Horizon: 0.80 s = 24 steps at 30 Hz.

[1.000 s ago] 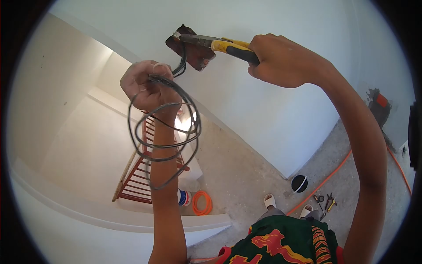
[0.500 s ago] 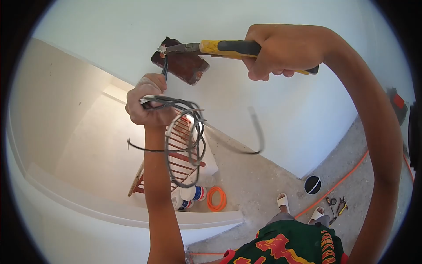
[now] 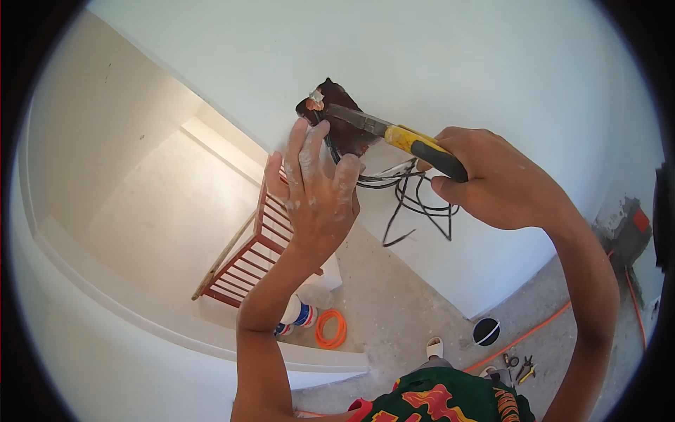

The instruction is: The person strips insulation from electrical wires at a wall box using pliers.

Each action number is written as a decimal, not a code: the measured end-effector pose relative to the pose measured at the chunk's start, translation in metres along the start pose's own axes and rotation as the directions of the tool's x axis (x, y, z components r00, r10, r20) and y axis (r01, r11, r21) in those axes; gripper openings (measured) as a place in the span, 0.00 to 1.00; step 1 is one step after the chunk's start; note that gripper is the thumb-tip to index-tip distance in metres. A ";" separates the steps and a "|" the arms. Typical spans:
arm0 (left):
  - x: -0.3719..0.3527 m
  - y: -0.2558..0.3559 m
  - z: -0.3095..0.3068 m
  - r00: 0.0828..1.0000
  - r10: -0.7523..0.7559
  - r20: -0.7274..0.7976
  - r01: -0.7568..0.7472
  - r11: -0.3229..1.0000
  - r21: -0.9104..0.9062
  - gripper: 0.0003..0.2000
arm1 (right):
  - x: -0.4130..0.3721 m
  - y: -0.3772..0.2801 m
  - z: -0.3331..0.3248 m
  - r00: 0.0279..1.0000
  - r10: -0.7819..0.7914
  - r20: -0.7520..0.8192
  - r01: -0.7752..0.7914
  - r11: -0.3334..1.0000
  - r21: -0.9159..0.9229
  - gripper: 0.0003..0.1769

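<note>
A dark red-brown box [image 3: 342, 135] is set into the white wall, with torn bits at its upper left corner. My right hand [image 3: 492, 177] is closed around the yellow and black handles of the pliers [image 3: 401, 137]. Their metal jaws reach across the box's opening; whether they grip anything is hard to see. My left hand [image 3: 316, 193], dusted white, is held up beside the box with its fingers apart, fingertips near the opening. Black wires [image 3: 404, 184] come out of the box, pass partly behind my left hand and hang in loose loops below my right hand.
Down below, a red-brown railing [image 3: 246, 271] stands by white buckets [image 3: 302, 313] and a coil of orange hose [image 3: 330, 329]. On the floor are a black bucket [image 3: 486, 332], hand tools [image 3: 524, 370] and an orange line [image 3: 527, 336]. A red box [image 3: 640, 220] shows at right.
My left hand has let go of the wire bundle and spread its fingers. The wire loops now hang to the right. In view, the box and pliers sit lower and further right.
</note>
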<state>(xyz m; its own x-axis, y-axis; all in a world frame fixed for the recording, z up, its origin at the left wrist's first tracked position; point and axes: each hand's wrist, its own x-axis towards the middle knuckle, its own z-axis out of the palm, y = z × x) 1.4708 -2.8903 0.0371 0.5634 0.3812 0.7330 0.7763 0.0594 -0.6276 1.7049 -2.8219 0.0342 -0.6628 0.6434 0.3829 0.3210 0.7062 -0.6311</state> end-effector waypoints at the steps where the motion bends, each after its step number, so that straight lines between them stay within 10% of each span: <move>1: -0.002 0.004 -0.002 0.998 -0.046 0.031 0.044 0.998 0.053 0.11 | -0.004 0.001 -0.001 1.000 -0.008 -0.008 0.008 0.999 -0.037 0.14; 12: 0.015 0.009 -0.004 0.920 0.150 0.363 -0.272 0.910 0.313 0.12 | -0.027 -0.018 -0.008 0.997 -0.023 -0.068 0.013 0.989 -0.149 0.11; 24: 0.004 -0.019 0.009 0.936 0.274 0.220 -0.311 0.937 0.158 0.16 | -0.001 -0.017 0.019 0.971 -0.156 -0.182 0.129 0.980 -0.150 0.09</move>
<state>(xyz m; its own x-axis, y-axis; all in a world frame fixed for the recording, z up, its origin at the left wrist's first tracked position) 1.4562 -2.8819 0.0498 0.6779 0.5759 0.4570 0.5079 0.0825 -0.8574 1.6872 -2.8403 0.0312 -0.5708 0.5683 0.5927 0.3307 0.8198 -0.4676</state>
